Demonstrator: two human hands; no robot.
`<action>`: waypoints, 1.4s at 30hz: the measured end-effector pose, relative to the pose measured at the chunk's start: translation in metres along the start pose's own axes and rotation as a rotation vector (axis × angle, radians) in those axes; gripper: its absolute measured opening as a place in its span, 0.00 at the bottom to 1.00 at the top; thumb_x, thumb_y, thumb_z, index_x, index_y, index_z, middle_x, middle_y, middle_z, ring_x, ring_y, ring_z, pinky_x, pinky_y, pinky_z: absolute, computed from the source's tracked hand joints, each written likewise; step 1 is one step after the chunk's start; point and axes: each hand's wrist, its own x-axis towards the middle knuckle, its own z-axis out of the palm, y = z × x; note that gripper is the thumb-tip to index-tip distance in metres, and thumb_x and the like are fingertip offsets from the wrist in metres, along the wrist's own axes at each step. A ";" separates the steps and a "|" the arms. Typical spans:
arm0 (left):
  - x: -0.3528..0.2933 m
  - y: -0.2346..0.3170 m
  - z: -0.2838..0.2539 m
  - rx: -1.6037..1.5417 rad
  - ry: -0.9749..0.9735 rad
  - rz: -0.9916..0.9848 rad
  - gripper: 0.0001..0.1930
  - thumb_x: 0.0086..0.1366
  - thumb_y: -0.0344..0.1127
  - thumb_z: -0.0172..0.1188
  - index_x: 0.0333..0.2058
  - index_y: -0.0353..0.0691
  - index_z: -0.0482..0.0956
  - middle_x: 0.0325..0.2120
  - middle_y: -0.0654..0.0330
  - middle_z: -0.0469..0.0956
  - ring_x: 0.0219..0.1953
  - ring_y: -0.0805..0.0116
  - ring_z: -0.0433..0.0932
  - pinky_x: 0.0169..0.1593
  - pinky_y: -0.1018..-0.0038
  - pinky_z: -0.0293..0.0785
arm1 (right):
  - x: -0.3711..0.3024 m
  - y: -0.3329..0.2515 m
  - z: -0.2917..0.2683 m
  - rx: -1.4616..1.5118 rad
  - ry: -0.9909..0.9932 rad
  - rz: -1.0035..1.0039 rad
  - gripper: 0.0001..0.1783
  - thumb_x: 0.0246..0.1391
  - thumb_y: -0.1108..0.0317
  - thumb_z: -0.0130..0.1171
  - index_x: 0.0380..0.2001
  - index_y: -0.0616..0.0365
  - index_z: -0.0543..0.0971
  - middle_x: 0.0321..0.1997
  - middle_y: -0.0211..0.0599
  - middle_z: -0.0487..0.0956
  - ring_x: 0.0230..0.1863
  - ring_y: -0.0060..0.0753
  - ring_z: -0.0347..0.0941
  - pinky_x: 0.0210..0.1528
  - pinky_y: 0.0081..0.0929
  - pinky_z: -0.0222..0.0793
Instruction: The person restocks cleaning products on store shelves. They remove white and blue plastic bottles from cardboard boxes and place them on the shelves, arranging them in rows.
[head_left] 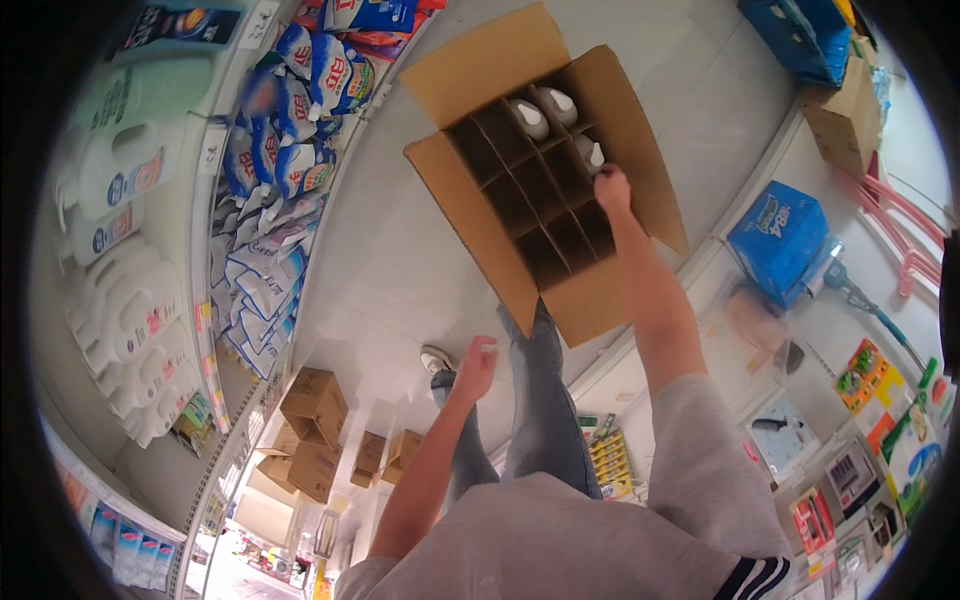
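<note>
In front of me an open cardboard box (465,220) with raised flaps stands on the floor, divided by brown cardboard dividers (540,190) into several compartments. Two white bottles (530,120) with white tops stand in compartments at the far end. My right hand (612,188) reaches into the box's right side, its fingers closed at the top of a third white bottle (590,152); that bottle's lower part is hidden in its compartment. Low in front of my body, my left hand (477,368) has curled fingers. A small whitish bit shows at its fingertips, too small to name.
Shelves on the left carry blue and white pouches (290,110) and large white jugs (135,310). Brown cartons (313,410) stand behind on the left. To the right are a blue package (775,235), pink hangers (905,215) and a blue crate (800,40).
</note>
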 end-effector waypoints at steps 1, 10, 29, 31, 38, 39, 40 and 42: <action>0.002 -0.004 -0.002 0.029 -0.047 -0.002 0.10 0.63 0.34 0.56 0.43 0.41 0.73 0.23 0.57 0.76 0.29 0.68 0.76 0.35 0.72 0.71 | 0.018 0.008 0.006 0.002 0.036 0.007 0.22 0.50 0.63 0.53 0.49 0.58 0.75 0.49 0.54 0.77 0.52 0.57 0.72 0.55 0.45 0.67; 0.004 -0.066 -0.003 -0.123 -0.098 -0.241 0.10 0.64 0.36 0.55 0.43 0.45 0.74 0.24 0.64 0.77 0.22 0.78 0.71 0.24 0.78 0.68 | 0.075 0.013 0.057 -0.043 -0.146 0.038 0.33 0.48 0.55 0.58 0.57 0.56 0.68 0.56 0.52 0.73 0.58 0.54 0.68 0.58 0.45 0.64; 0.016 0.021 0.022 -0.147 -0.032 -0.088 0.07 0.66 0.35 0.52 0.38 0.39 0.74 0.23 0.62 0.77 0.23 0.75 0.75 0.27 0.76 0.72 | -0.031 0.007 -0.051 0.428 -0.467 0.242 0.09 0.54 0.65 0.58 0.38 0.48 0.70 0.18 0.22 0.65 0.15 0.18 0.61 0.13 0.17 0.55; 0.009 0.029 0.011 -0.060 -0.005 -0.036 0.07 0.63 0.34 0.54 0.38 0.39 0.73 0.23 0.61 0.77 0.26 0.72 0.76 0.30 0.73 0.73 | -0.070 -0.006 -0.076 0.423 -0.447 0.157 0.22 0.53 0.66 0.59 0.51 0.53 0.68 0.18 0.23 0.66 0.16 0.15 0.61 0.13 0.17 0.53; -0.020 0.099 -0.014 0.107 0.111 0.175 0.37 0.49 0.34 0.68 0.58 0.47 0.61 0.53 0.51 0.67 0.54 0.53 0.70 0.52 0.61 0.70 | -0.223 -0.082 -0.169 0.197 -0.512 -0.292 0.20 0.50 0.68 0.61 0.47 0.61 0.72 0.40 0.41 0.78 0.43 0.29 0.74 0.45 0.29 0.69; -0.028 0.111 -0.018 0.168 0.159 0.279 0.42 0.48 0.34 0.70 0.61 0.47 0.58 0.57 0.51 0.63 0.56 0.55 0.68 0.54 0.62 0.69 | -0.240 -0.086 -0.178 0.157 -0.515 -0.328 0.19 0.50 0.69 0.61 0.47 0.59 0.73 0.38 0.42 0.78 0.40 0.32 0.75 0.44 0.30 0.70; -0.036 0.123 -0.022 0.230 0.206 0.383 0.46 0.46 0.35 0.71 0.63 0.48 0.55 0.60 0.51 0.58 0.58 0.56 0.66 0.55 0.62 0.68 | -0.258 -0.092 -0.186 0.116 -0.515 -0.361 0.19 0.50 0.69 0.60 0.46 0.58 0.74 0.36 0.43 0.78 0.38 0.34 0.76 0.42 0.31 0.70; -0.057 0.152 -0.034 0.387 0.278 0.499 0.50 0.43 0.36 0.74 0.64 0.49 0.54 0.63 0.53 0.53 0.64 0.54 0.58 0.61 0.59 0.60 | -0.280 -0.099 -0.200 -0.096 -0.654 -0.448 0.19 0.50 0.66 0.61 0.47 0.55 0.74 0.32 0.46 0.78 0.33 0.42 0.76 0.38 0.34 0.71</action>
